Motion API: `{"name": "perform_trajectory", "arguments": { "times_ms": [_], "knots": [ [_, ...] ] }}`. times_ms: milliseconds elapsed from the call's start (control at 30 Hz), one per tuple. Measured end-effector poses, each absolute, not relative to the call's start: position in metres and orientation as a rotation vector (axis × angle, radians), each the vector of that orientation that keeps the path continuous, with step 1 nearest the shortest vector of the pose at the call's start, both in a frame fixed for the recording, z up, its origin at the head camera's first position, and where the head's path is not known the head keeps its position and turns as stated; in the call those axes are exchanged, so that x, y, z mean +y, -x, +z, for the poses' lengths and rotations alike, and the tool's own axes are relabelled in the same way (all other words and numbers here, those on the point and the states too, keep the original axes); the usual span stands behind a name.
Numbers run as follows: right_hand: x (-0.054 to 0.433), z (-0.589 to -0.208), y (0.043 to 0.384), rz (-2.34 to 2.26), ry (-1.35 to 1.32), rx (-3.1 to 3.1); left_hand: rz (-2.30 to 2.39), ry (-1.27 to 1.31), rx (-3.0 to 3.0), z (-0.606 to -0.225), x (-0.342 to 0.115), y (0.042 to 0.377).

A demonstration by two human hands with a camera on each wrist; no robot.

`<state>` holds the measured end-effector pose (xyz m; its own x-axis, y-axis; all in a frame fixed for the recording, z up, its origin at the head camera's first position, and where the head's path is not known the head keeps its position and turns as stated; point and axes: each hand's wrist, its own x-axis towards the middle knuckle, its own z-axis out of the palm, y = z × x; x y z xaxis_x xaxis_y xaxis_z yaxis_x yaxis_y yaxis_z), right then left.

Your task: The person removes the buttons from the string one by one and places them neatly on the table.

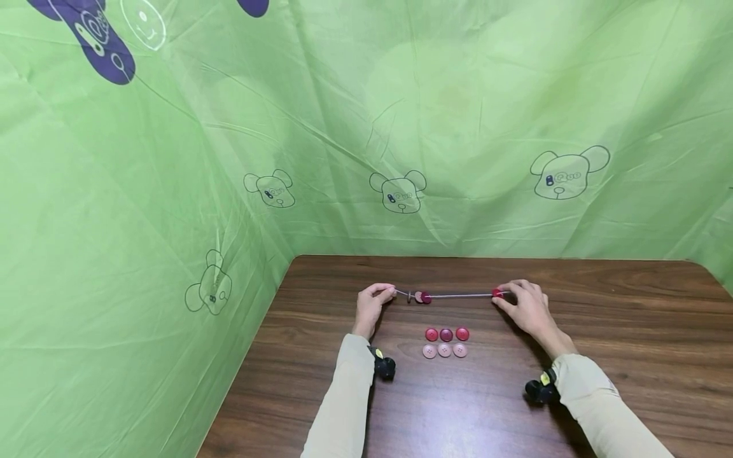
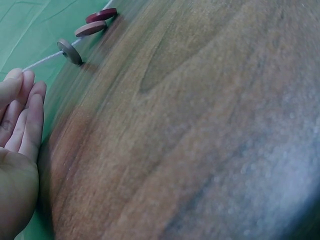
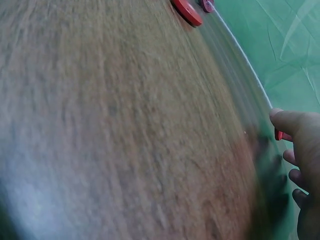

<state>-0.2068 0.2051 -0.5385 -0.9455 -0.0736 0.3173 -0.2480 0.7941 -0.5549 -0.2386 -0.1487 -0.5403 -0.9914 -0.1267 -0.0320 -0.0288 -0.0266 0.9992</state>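
Note:
A thin whitish string [image 1: 460,296] stretches between the two hands over the far part of the table. Its left end is pinched between thumb and fingers of my left hand [image 1: 372,310]. Threaded near that end are a grey-brown button [image 2: 69,51], a pink button [image 2: 90,28] and a dark red button [image 2: 101,15], the last two close together. At the string's right side, my right hand [image 1: 528,310] pinches a bright red button [image 1: 496,292] between thumb and fingers, partly hidden by the thumb in the right wrist view.
Between the forearms, loose buttons lie in two rows on the brown wooden table [image 1: 321,394]. The farther row has a red button [image 1: 431,334], a dark purple button [image 1: 446,334] and another red one; the nearer row has pink buttons [image 1: 444,350]. Green printed cloth [image 1: 458,235] hangs behind the table.

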Motion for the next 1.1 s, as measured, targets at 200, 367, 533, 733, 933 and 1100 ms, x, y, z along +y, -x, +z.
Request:
{"name": "perform_trajectory", "arguments": {
  "times_ms": [200,367,533,733,933,1100],
  "knots": [
    [0.209,-0.539,0.206,0.901,-0.236,-2.706,-2.196,-0.178,-2.148,-0.540,-0.148,0.238],
    [0.213,-0.539,0.206,0.900,-0.226,-2.713,-2.195,-0.176,-2.145,-0.539,-0.148,0.237],
    [0.217,-0.539,0.205,0.900,-0.214,-2.721,-2.202,-0.169,-2.133,-0.540,-0.147,0.238],
    [0.219,-0.536,0.204,0.909,-0.202,-2.729,-2.211,-0.182,-2.132,-0.539,-0.147,0.238],
    [0.221,-0.535,0.203,0.907,-0.205,-2.735,-2.217,-0.191,-2.138,-0.538,-0.148,0.237],
    [0.224,-0.536,0.203,0.898,-0.202,-2.733,-2.204,-0.180,-2.141,-0.538,-0.147,0.238]
  ]
}}
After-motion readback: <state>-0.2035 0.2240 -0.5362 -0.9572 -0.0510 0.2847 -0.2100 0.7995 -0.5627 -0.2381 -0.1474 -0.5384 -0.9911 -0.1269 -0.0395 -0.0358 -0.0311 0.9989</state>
